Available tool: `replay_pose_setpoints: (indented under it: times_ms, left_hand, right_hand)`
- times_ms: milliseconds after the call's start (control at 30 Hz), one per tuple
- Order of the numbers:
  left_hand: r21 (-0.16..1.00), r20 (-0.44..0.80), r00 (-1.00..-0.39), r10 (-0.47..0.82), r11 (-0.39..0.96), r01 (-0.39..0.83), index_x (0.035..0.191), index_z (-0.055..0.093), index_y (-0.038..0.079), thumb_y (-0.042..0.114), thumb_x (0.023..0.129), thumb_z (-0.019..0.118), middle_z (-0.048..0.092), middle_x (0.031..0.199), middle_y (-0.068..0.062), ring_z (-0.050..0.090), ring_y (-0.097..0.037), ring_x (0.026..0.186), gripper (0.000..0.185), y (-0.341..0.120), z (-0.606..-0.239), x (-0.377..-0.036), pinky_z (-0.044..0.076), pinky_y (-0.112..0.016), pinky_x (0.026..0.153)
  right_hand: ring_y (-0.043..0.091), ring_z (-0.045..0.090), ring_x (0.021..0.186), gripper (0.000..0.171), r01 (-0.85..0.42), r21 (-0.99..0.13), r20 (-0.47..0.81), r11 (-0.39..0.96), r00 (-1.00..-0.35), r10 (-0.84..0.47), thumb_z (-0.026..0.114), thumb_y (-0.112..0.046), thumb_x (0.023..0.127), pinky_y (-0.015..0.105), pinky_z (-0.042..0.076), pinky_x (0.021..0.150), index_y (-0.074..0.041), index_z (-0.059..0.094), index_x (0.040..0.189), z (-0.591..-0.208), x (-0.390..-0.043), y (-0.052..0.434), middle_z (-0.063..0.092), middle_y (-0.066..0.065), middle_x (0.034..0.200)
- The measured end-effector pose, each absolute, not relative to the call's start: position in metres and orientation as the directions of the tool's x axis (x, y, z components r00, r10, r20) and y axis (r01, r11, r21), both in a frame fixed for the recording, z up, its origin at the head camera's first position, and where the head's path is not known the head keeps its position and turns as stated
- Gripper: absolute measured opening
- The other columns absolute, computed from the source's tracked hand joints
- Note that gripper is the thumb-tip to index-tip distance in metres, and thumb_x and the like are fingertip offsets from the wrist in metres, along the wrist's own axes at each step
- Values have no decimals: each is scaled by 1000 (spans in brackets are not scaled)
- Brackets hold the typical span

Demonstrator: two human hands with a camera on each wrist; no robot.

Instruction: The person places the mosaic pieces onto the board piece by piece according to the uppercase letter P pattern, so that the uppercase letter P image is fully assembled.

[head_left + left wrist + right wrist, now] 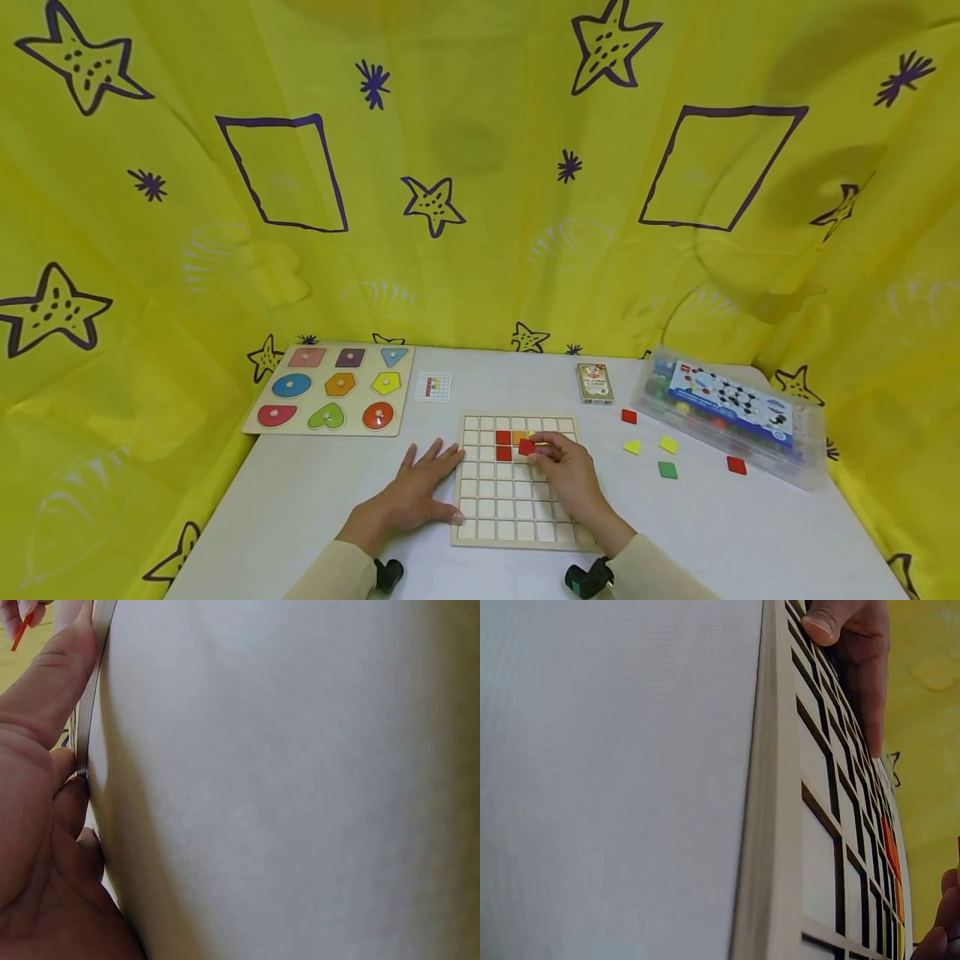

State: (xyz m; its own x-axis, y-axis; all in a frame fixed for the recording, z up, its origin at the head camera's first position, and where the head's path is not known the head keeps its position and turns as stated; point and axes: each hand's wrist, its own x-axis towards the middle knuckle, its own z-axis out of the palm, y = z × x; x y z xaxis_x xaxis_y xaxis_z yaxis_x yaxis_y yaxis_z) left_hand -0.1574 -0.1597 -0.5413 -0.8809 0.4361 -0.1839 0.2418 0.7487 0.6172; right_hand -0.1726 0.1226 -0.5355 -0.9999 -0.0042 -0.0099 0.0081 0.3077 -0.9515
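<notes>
L hand point(420, 492) flat beside grid board point(510, 521); R hand point(572, 471) pinches red tile point(527, 447).

A pale matt wooden grid board point(517, 533) is seen on a smooth matt white table point(300, 492); the box point(731, 417) is clear glossy plastic.

Bright, even, soft-shadowed light; wide-angle bowing at the head view's edges; close-up blur in both wrist views.

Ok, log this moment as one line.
right hand: pinches red tile over grid board | left hand: flat, touching board edge
</notes>
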Motion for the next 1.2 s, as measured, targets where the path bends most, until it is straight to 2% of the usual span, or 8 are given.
replay_pose_setpoints:
  times_ms: [133,567,1200]
  left_hand:
    - [618,-184,-882,434,749,239,164,40,14,46,78,89,34,173,-4,13,-35,165,103,-159,-540,-157,-6,-62,132]
    - [617,-189,-883,430,751,234,163,41,14,45,78,90,35,172,-4,13,-35,165,103,-158,-539,-157,-6,-62,132]
    - [613,-189,-879,437,752,242,164,40,14,46,79,89,34,173,-5,14,-35,165,103,-159,-540,-157,-6,-63,132]
  right_hand:
    - [14,65,86,21,-25,-947,12,320,-999,-41,76,1,93,17,55,69,-5,76,113,-541,-173,115,75,7,95]
    - [12,59,84,20,-85,-846,36,527,-994,-103,80,-1,89,21,52,72,-12,78,106,-549,-169,100,70,-3,90]
    - [12,59,85,19,-190,-780,107,597,-979,-173,83,-2,85,24,51,71,-9,80,103,-549,-166,97,72,-2,92]
